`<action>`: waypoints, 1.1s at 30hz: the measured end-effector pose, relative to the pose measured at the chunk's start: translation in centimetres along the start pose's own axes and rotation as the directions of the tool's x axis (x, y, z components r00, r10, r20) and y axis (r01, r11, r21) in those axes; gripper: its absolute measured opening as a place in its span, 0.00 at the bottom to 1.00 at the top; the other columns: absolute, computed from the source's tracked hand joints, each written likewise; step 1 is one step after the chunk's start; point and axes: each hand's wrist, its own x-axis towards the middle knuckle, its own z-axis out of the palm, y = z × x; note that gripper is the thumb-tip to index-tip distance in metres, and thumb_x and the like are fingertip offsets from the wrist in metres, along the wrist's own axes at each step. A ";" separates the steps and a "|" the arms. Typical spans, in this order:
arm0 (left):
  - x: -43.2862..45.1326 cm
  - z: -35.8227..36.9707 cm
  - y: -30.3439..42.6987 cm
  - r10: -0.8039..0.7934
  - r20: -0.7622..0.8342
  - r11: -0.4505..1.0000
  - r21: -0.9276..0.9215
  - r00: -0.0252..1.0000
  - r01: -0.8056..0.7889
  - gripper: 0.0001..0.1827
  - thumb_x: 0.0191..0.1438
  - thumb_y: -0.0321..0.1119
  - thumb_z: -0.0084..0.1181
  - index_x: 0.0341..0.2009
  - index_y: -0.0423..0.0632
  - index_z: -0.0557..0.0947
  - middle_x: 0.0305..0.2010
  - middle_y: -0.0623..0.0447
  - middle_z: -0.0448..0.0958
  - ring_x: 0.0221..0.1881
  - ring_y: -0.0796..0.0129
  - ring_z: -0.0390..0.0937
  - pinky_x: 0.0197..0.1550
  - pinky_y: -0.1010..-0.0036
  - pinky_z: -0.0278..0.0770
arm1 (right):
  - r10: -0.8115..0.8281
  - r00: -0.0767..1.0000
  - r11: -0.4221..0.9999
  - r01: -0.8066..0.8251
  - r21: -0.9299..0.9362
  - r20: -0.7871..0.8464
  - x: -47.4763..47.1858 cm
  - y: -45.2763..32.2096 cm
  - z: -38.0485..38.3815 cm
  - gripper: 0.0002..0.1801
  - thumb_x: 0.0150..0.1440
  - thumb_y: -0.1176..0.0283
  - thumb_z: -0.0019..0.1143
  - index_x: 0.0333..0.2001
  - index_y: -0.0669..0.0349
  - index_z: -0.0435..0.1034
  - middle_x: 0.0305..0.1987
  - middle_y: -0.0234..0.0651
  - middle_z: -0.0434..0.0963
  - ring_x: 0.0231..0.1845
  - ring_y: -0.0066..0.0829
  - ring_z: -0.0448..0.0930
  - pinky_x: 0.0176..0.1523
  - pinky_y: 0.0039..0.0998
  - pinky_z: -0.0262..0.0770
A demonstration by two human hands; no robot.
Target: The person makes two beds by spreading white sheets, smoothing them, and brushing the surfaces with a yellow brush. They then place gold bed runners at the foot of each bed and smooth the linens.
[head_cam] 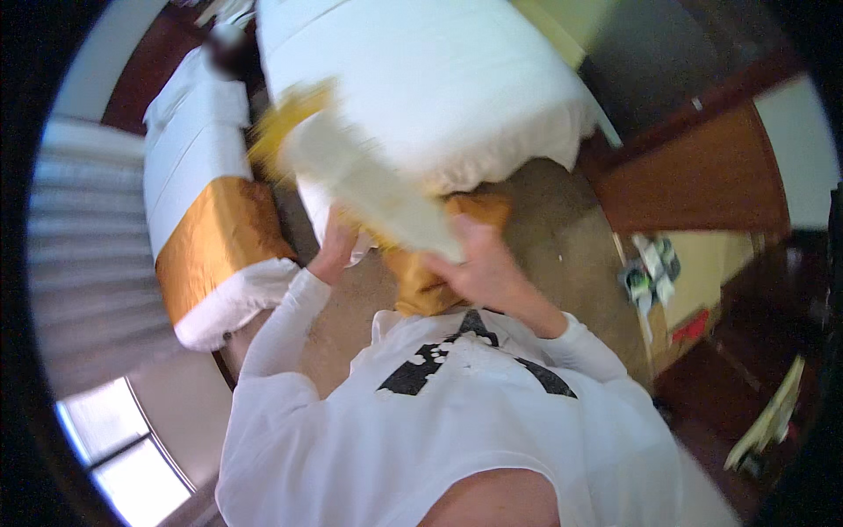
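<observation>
A pale cloth item with a shaggy yellow fringe (369, 178), blurred by motion, is held up between my hands over the foot of a white-covered bed (421, 72); its exact kind cannot be told. My right hand (484, 263) grips its near right end, thumb on the pale face. At its near left edge, my left hand (337, 244) is on it, with the fingers hidden behind. Below the item, a golden-orange satin cloth (421, 283) shows between my hands and the bed's foot, partly covered by them.
A second bed (191, 158) with an orange runner (220, 230) stands at the left, beside grey curtains (99, 250) and a window (132, 454). Carpet (553, 237) lies before me. At the right are a brown wooden panel (698, 178) and a pale surface bearing mixed items (649, 273).
</observation>
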 end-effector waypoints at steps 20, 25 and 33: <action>-7.7 -0.2 12.9 0.450 0.394 0.543 0.592 0.801 -0.596 0.07 0.46 0.28 0.50 0.32 0.47 0.79 0.17 0.45 0.70 0.18 0.52 0.67 0.21 0.66 0.64 | -0.057 0.869 0.943 -0.114 0.312 0.491 6.2 3.2 -3.1 0.17 0.46 0.66 0.63 0.35 0.66 0.71 0.28 0.32 0.75 0.30 0.20 0.72 0.34 0.26 0.68; -11.5 -4.0 14.9 0.343 0.220 0.592 0.704 0.913 -0.392 0.07 0.46 0.29 0.52 0.32 0.48 0.80 0.17 0.44 0.70 0.18 0.52 0.68 0.22 0.68 0.65 | -0.070 0.865 0.960 -0.078 0.270 0.497 4.7 9.5 -4.1 0.19 0.42 0.65 0.66 0.34 0.66 0.72 0.21 0.26 0.72 0.21 0.16 0.67 0.23 0.22 0.62; -15.5 -5.0 12.0 -0.157 0.385 0.613 0.760 0.909 -0.216 0.11 0.49 0.39 0.51 0.28 0.44 0.76 0.21 0.46 0.71 0.23 0.62 0.69 0.27 0.68 0.66 | 0.093 0.955 0.994 -0.073 -0.082 0.280 5.4 13.2 -10.8 0.12 0.39 0.70 0.65 0.26 0.64 0.71 0.19 0.29 0.72 0.22 0.21 0.68 0.26 0.27 0.65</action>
